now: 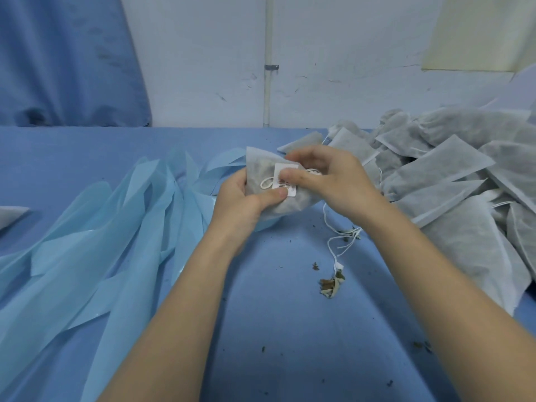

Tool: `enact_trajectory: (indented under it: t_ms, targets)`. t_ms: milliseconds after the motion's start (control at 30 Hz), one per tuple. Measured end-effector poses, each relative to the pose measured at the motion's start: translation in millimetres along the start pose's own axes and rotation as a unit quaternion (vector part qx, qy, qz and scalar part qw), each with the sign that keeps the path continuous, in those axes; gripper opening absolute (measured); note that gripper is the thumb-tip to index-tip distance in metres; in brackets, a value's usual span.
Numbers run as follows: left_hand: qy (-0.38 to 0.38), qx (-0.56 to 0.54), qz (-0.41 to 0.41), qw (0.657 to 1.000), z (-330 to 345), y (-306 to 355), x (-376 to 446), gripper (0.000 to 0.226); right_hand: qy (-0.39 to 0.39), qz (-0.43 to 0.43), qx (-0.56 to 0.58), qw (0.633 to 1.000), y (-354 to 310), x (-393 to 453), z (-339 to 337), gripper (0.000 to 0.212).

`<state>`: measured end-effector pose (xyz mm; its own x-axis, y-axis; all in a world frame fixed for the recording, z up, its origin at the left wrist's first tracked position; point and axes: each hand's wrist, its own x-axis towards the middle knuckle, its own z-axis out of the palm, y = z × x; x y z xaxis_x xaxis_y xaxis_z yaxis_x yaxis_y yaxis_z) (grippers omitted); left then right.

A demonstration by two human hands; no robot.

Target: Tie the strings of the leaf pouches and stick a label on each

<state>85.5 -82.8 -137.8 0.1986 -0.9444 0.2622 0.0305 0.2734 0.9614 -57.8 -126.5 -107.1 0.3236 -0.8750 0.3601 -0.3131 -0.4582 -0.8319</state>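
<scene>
Both my hands hold one leaf pouch [261, 169] above the blue table [275, 314]. My left hand [243, 198] grips its lower edge, while my right hand [327, 175] presses a barcode label [282, 172] on with its thumb. Untied pouches [449, 181] are heaped to my right.

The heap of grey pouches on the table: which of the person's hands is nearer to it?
Right. The right hand is beside the heap of grey pouches, at its near edge; the left hand is farther off, across the held pouch.
</scene>
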Motion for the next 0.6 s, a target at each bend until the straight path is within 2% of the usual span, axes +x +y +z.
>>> enact_trajectory:
  t_ms: [67, 200, 333, 400, 433, 467, 533, 600]
  targets:
    - [0.000, -0.005, 0.000, 1.000, 0.2, -0.3, 1.2, 0.026, 0.007, 0.001, 0.056, 0.998, 0.0, -1.2, 3.6, 0.008]
    - [-0.010, -0.010, 0.002, 1.000, 1.0, 0.4, 0.6, 0.025, 0.053, 0.024, 0.155, 0.986, 2.0, -2.2, 6.1, 0.009]
    - [0.008, -0.046, -0.007, 0.999, 7.1, 1.5, -1.4, 0.021, 0.088, 0.027, 0.159, 0.983, 4.8, -1.3, 8.5, 0.008]
    - [0.051, -0.087, -0.031, 0.994, 13.5, 2.9, -1.6, 0.008, 0.078, 0.036, 0.148, 0.985, 4.8, -1.6, 9.5, 0.007]
    - [0.087, -0.111, -0.050, 0.989, 16.1, 3.8, -0.9, 0.002, 0.047, 0.049, 0.166, 0.984, 4.3, -3.4, 10.5, 0.008]
    - [0.129, -0.135, -0.065, 0.980, 17.5, 4.5, 0.7, 0.006, 0.007, 0.062, 0.197, 0.978, 3.6, -5.8, 12.7, 0.007]
    - [0.194, -0.174, -0.084, 0.962, 16.4, 5.5, 4.0, 0.012, -0.036, 0.088, 0.221, 0.971, 4.0, -11.3, 19.6, 0.028]
    - [0.220, -0.187, -0.091, 0.953, 12.6, 6.5, 4.7, 0.015, 0.006, 0.109, 0.215, 0.970, 3.7, -18.4, 29.4, 0.048]
